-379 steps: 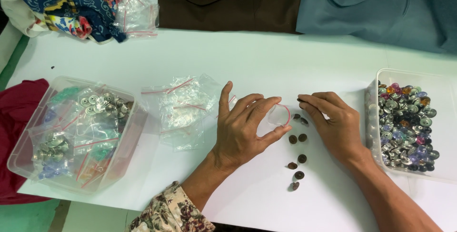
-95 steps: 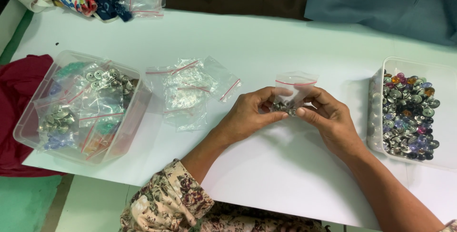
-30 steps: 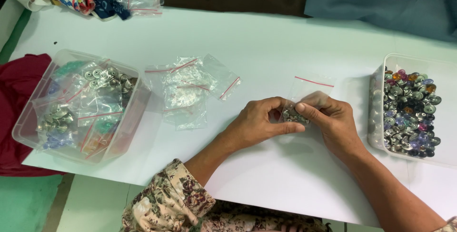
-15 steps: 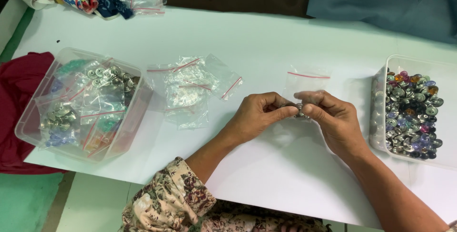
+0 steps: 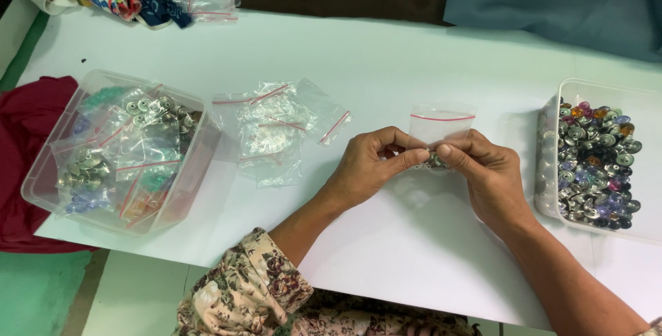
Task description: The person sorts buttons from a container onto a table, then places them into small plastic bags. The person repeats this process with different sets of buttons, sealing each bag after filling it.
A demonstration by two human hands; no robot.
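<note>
Since half a second ago, both hands have barely shifted; the small clear zip bag with a red seal strip (image 5: 440, 123) stands a little taller above them. Left hand (image 5: 369, 167) and right hand (image 5: 483, 170) pinch its lower part, fingertips together on the plastic over small metal buttons (image 5: 434, 161), mid-table. A clear tub of coloured metal buttons (image 5: 596, 163) sits at the white table's (image 5: 386, 53) right edge, loose empty zip bags (image 5: 276, 125) lie left.

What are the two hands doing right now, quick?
Left hand: closed, pinching the small clear bag that has buttons inside.
Right hand: closed, pinching the same bag from the other side.
</note>
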